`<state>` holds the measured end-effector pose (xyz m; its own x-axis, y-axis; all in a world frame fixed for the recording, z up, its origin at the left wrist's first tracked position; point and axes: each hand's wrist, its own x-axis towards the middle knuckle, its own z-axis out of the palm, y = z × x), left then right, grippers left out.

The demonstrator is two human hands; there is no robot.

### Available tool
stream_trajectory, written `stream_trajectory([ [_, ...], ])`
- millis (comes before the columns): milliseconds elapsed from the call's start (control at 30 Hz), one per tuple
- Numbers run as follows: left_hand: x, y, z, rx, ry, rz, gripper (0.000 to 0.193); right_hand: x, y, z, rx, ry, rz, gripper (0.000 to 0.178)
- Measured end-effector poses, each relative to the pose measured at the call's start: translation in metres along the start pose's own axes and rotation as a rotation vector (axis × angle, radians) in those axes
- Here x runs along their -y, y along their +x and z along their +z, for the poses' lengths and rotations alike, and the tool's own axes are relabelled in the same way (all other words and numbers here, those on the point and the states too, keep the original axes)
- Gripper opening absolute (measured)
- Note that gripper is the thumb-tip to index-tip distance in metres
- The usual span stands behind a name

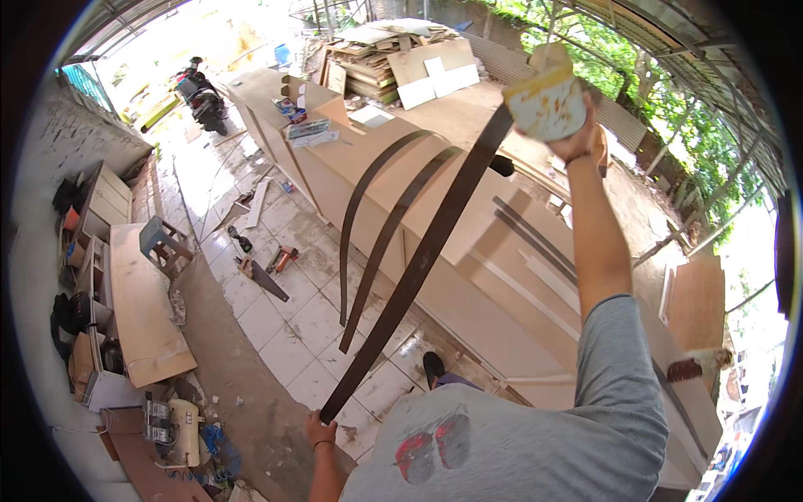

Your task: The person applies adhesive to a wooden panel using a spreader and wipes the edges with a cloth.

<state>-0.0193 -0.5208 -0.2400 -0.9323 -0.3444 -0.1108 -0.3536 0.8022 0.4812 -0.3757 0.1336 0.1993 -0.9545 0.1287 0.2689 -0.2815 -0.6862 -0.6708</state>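
My left hand (320,429), low in the view, is closed round the lower end of a long dark brown edging strip (427,251). The strip slants up to the right, its top end beside a white, yellow-rimmed container (548,109) with brown stains. Raised at the upper right, my right hand (577,142) grips this container; most of its fingers are hidden behind it. Whether that hand also holds the strip's top end, I cannot tell. Two more brown strips (406,205) hang curved over the edge of a long board-built cabinet (468,322).
Dark narrow strips (535,238) lie on the cabinet, with small boxes (308,128) at its far end. A handsaw (269,282) and other tools rest on the tiled floor. Left are a stool (163,238), a leaning board (146,309) and a compressor (182,431). Stacked boards (368,71) stand behind.
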Motion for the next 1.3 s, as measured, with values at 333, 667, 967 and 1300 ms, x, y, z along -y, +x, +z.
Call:
stream_trajectory([
  [333, -0.036, -0.014, -0.091, 0.144, 0.547, -0.361, 0.052, -0.168, 0.038, -0.157, -0.196, 0.287, 0.272, 0.084],
  [667, -0.035, -0.017, -0.111, 0.317, 0.730, -0.526, 0.055, -0.217, 0.020, -0.198, -0.292, 0.209, 0.388, 0.082],
  [967, -0.017, 0.010, -0.109, 0.284, 0.722, -0.448, 0.048, -0.156, -0.094, -0.156, -0.348, 0.215, 0.254, 0.091],
  [1300, 0.042, 0.067, -0.058, 0.224, 0.556, -0.055, 0.037, -0.085, -0.362, -0.092, -0.445, 0.254, -0.080, 0.091],
])
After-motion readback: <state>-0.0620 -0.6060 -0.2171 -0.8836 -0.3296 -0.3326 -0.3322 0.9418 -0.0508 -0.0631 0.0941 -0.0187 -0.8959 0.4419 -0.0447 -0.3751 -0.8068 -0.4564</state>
